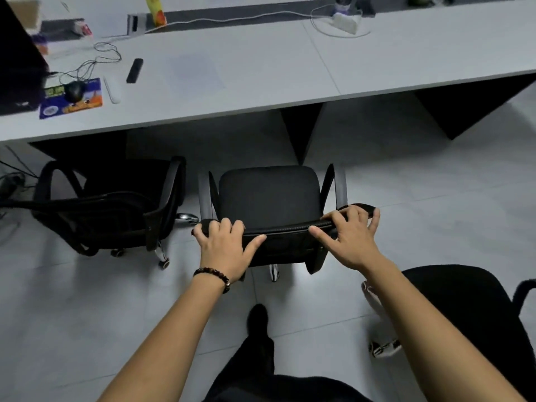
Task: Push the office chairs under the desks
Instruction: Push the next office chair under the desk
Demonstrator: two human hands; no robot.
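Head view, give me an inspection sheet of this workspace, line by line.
Surface: grey desk, long, edge facing the person.
Job's things: middle chair short of the desk, seat not under it; left chair near the edge; third chair at right.
Clutter: mouse on a mousepad, remote, power strip.
Grippers: left hand and right hand rest on the middle chair's backrest top.
Cables: black wires, white cord.
Surroundings: tiled floor.
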